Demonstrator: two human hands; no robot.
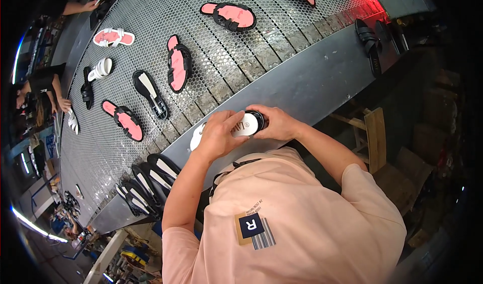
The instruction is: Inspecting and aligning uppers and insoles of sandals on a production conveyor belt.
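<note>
Both hands in use, neither free. Left hand (221,133) wraps over the middle of a white sandal (247,124), fingers across the top; right hand (278,124) is closed around the heel end, where a black sole (258,118) curves about the white footbed.

The grip reads as a steadying one: the left seems to keep the shoe from twisting, while the right appears to bring pressure to bear on the heel edge. Held close to the body, over the smooth metal ledge (307,75), probably for short reach and a clear sight of the heel.

On the mesh-topped table (161,12), a pink-lined black sandal (178,65) and a loose black sole with a pale strip (151,94) lie footbed side up, apart from each other, perhaps so the surfaces stay untouched. A row of black soles (151,178) leans together at the near edge, left of the left forearm, likely for easy reach.

Position: the white sandal lies between the two hands, its toe end showing beyond the left, its heel in the right. The left hand hides the middle; whether sole and footbed are fully joined there, I can't tell.
</note>
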